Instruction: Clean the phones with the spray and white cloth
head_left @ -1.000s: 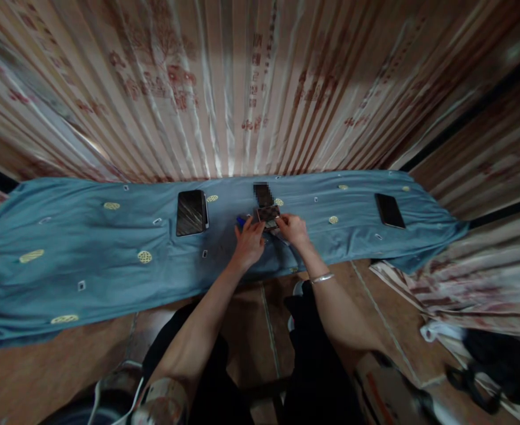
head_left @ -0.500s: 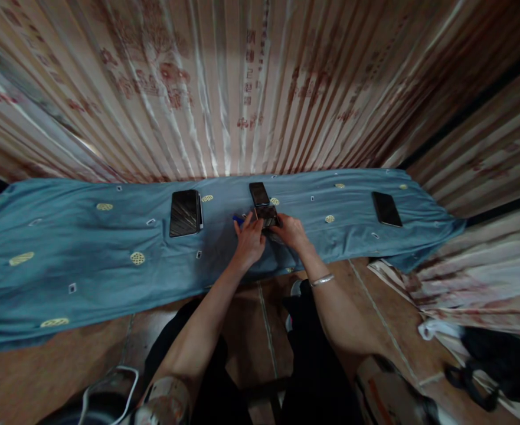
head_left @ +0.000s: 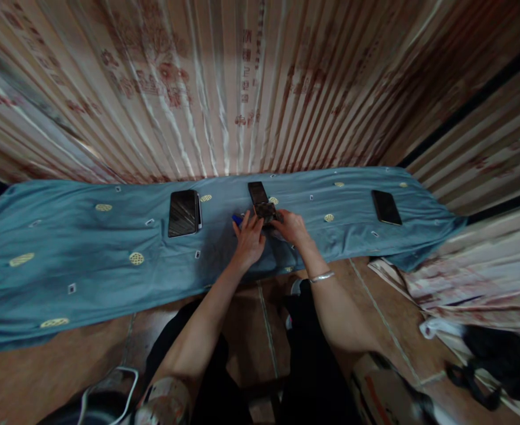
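The slab, dark and glossy, lies in the middle of the cloth-covered worktop, just on the near side of the phone. It looks light and rigid, with a smooth face that is probably slippery and could scratch or crack; the cloth beneath is soft and likely to ruck up if pushed. The two side edges seem the best place to take hold, with the face left free of pressure.

The left hand has its fingers loosely spread, tips at the slab's near left corner. The right hand has its fingers curled in at the right edge. Whether either set closes firmly on the slab I cannot tell. The blue piece lies just beside the left fingertips.

Compared with a second ago, the view is turned slightly to the right. The pale strip that showed along the slab's near side is now mostly out of sight; both hands remain at the same two corners.
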`<state>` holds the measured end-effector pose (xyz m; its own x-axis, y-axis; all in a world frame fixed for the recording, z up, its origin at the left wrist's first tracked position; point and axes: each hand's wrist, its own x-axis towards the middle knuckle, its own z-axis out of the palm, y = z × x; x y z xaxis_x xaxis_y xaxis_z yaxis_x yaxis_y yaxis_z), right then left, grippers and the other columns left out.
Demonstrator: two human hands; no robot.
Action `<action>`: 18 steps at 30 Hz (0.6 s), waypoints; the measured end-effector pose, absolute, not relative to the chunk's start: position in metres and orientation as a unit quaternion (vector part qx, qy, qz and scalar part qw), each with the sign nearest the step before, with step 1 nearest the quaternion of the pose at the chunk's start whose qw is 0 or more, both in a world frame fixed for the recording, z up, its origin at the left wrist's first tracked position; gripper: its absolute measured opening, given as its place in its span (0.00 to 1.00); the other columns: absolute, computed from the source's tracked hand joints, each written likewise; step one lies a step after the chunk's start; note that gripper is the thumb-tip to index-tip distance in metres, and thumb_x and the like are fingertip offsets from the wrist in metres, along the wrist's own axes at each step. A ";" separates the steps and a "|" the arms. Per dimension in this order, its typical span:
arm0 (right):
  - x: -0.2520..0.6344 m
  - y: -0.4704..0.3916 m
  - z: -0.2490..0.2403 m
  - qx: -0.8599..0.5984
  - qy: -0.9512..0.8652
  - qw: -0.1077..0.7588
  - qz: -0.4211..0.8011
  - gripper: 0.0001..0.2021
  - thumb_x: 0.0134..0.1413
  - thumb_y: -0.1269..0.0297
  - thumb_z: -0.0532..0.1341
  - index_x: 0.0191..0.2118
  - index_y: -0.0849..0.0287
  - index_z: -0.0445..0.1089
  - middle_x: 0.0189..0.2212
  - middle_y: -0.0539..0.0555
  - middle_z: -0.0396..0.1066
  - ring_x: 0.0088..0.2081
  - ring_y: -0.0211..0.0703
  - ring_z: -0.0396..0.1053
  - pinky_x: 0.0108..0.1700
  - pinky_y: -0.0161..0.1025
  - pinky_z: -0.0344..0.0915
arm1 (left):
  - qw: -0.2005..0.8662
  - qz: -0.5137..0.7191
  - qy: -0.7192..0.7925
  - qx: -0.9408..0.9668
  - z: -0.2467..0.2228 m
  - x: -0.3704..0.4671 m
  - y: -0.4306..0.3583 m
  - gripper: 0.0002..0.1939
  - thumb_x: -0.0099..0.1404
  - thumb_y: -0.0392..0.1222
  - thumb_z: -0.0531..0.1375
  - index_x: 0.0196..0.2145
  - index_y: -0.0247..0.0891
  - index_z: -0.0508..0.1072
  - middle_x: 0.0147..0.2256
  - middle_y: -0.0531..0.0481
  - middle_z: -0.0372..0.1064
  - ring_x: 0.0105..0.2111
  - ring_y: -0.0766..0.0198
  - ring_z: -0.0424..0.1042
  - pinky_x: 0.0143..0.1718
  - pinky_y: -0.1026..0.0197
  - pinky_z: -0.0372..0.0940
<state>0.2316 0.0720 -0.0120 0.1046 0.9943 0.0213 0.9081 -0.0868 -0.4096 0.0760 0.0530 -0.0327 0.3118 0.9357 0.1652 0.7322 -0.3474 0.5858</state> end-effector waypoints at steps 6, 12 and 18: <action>0.231 0.075 -0.012 -0.671 -0.588 0.378 0.246 0.07 0.55 0.62 0.65 0.39 0.54 0.78 0.37 0.51 0.80 0.42 0.49 0.76 0.47 0.40 0.67 | 0.217 0.333 0.494 0.774 -0.031 0.055 0.043 0.27 0.62 0.33 0.56 0.59 0.38 0.67 0.66 0.39 0.58 0.69 0.48 0.50 0.67 0.32 0.41; 0.200 0.069 -0.014 -0.529 -0.491 0.510 0.469 0.13 0.49 0.52 0.67 0.33 0.56 0.79 0.35 0.51 0.80 0.40 0.44 0.75 0.44 0.38 0.69 | 0.423 0.491 0.465 0.603 -0.037 0.035 0.027 0.27 0.58 0.42 0.65 0.56 0.41 0.71 0.59 0.41 0.68 0.60 0.52 0.66 0.61 0.48 0.62; 0.171 0.060 -0.014 -0.471 -0.410 0.517 0.586 0.17 0.43 0.48 0.68 0.33 0.57 0.79 0.36 0.54 0.81 0.40 0.45 0.76 0.44 0.38 0.70 | 0.623 0.556 0.403 0.376 -0.029 0.028 0.015 0.25 0.47 0.42 0.73 0.44 0.38 0.77 0.43 0.47 0.77 0.43 0.58 0.76 0.52 0.53 0.67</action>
<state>0.1707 0.0600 -0.0140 -0.0220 0.9915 -0.1283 -0.2188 -0.1300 -0.9671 0.0275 0.0150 -0.0291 0.0583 0.9948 -0.0833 -0.3887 0.0995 0.9160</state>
